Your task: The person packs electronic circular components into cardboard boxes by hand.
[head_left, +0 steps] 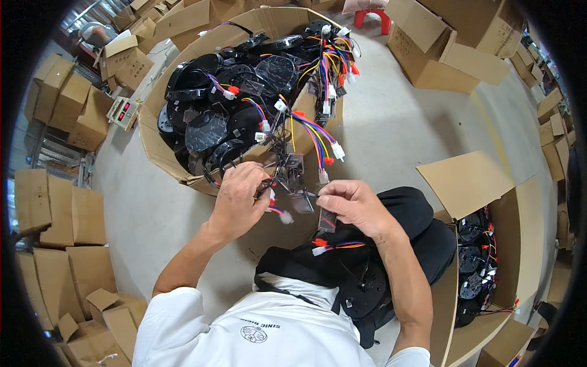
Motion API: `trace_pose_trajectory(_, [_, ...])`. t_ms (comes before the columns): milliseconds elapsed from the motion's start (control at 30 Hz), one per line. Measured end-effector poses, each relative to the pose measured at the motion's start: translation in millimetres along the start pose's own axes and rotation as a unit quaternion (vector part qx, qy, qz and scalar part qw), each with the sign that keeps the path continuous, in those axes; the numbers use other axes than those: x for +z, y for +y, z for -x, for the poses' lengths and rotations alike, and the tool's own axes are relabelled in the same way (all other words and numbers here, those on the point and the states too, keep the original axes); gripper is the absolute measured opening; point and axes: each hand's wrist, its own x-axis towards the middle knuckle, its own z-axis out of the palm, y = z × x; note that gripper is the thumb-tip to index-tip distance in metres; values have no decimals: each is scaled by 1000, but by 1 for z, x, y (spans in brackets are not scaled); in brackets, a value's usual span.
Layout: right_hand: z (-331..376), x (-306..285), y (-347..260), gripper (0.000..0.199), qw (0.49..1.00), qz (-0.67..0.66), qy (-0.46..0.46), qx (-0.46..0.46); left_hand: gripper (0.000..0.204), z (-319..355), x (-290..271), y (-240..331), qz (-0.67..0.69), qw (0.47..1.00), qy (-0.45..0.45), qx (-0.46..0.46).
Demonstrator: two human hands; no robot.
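A large open carton (160,160) in front of me is heaped with black round disc-shaped parts (206,130). Their coloured wires (319,137), ending in white and red plugs, spill over its near right side. At this edge my left hand (241,194) is closed around black cables (276,174); its fingertips are partly hidden. To the right, thumb and forefinger of my right hand (350,207) pinch a thin dark cable beside a brownish clear tag (327,221). Similar tags (295,171) hang between the hands. On my lap lies another black round part (365,287) with wires and a white plug.
An open carton (526,244) at my right holds more black round parts (469,260) in a row. Cartons (43,202) are stacked along the left, and more (440,55) stand far right. A small device with red displays (124,114) sits left of the big carton. A red stool (373,19) stands far off.
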Motion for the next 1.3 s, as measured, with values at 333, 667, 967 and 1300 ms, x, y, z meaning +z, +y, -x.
trace_pose_trajectory(333, [2, -7, 20, 19, 997, -73, -7, 7, 31, -8, 13, 23, -69, 992, 100, 15])
trace_pose_trajectory(667, [9, -6, 21, 22, 995, -86, -28, -29, 21, -5, 26, 43, 5, 989, 102, 108])
trace_pose_trajectory(967, [5, -13, 34, 22, 983, -175, -55, 10, 30, 5, 31, 34, 28, 993, 44, 104])
trace_pose_trajectory(1300, [5, -17, 32, 23, 995, -100, -14, -14, 24, 17, 18, 17, 100, 987, -63, 110])
